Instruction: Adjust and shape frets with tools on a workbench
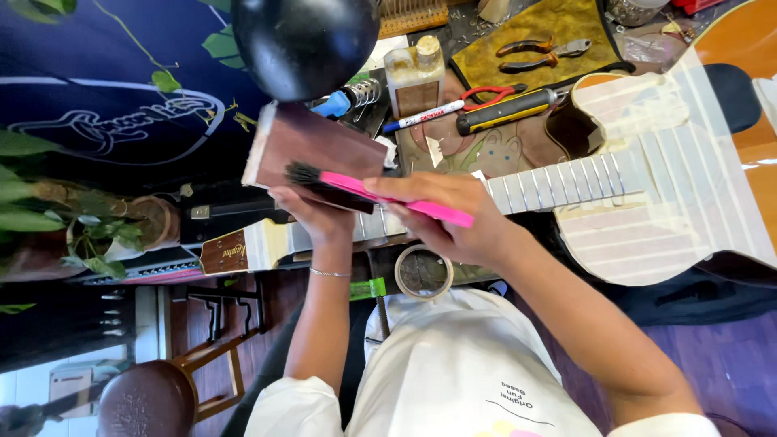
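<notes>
While left hand fingers grip wooden block, right hand fingers clench pink brush; glass jar corked.

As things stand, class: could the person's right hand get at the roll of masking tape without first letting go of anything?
Probably not. The right hand is closed on the pink brush, so it has no free fingers. The roll of masking tape itself lies uncovered just below that hand, with nothing between them.
</notes>
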